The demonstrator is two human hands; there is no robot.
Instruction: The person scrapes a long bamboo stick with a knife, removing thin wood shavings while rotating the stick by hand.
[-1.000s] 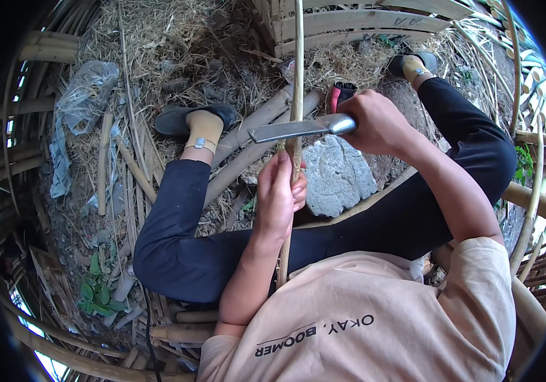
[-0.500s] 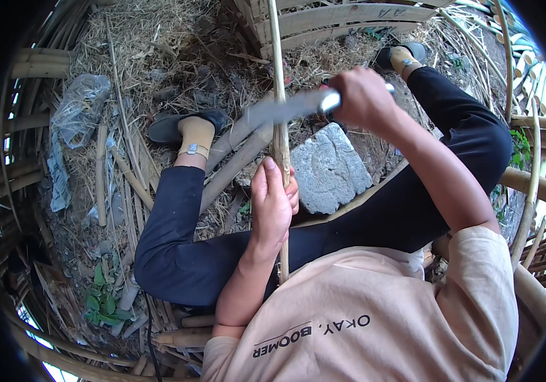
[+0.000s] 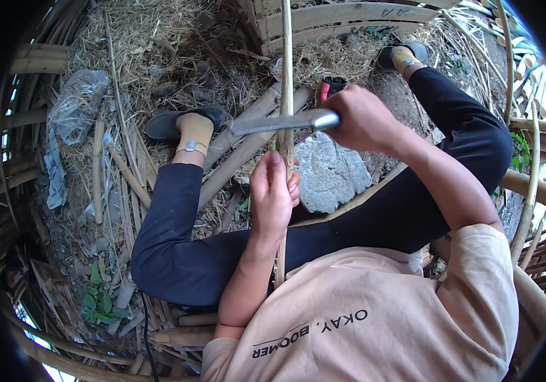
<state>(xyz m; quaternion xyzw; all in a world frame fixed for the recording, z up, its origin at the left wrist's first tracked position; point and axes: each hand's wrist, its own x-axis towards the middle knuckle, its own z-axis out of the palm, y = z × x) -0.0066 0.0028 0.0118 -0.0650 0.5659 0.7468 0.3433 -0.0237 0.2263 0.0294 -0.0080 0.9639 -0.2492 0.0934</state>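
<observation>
A long, pale bamboo strip [image 3: 287, 70] runs from the top of the view down to my lap. My left hand [image 3: 273, 194] is closed round it, thumb pointing up along the strip. My right hand [image 3: 363, 121] is shut on the handle of a large knife [image 3: 266, 124]. The steel blade points left and lies across the strip, a little above my left hand. Its edge is slightly blurred, so I cannot tell whether it bites into the wood. Most of the handle is hidden in my fist.
A grey stone block [image 3: 330, 175] lies between my legs, right of the strip. Bamboo poles [image 3: 241, 156] lie beneath the blade. A red and black object [image 3: 330, 88] sits beyond my right hand. Wooden slats [image 3: 349, 19] stand at the back, and a clear plastic bag [image 3: 79, 105] lies left.
The knife and my right hand have moved slightly nearer to my left hand, and the blade is less blurred. The strip's upper end has shifted right. The red and black object is now uncovered.
</observation>
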